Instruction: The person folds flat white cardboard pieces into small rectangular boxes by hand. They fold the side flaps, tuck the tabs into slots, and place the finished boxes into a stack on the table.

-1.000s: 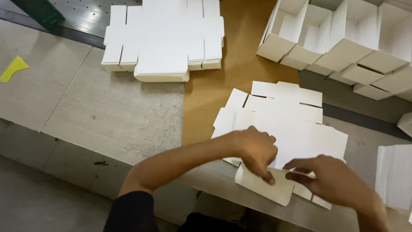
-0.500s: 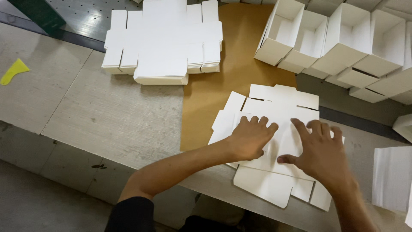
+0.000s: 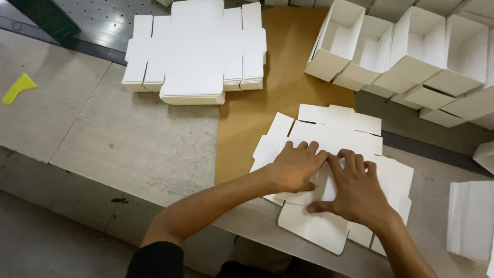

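Note:
A flat white die-cut cardboard box blank (image 3: 339,128) lies on the worktable, partly over a brown sheet (image 3: 272,92). My left hand (image 3: 296,167) presses flat on the blank's middle, fingers pointing away from me. Touching it on the right, my right hand (image 3: 355,188) also rests palm-down on the blank, thumb stretched toward the near flap (image 3: 314,231), which hangs over the table's front edge. Neither hand grips anything.
A thick stack of identical flat blanks (image 3: 198,49) sits at the back left. Several folded open white boxes (image 3: 406,46) stand at the back right. A white stack (image 3: 471,219) lies at the right edge. A yellow scraper (image 3: 18,87) rests far left.
Both hands left the near flap they were pinching and moved up onto the blank's middle, then drew together until they touch, pressing the card flat.

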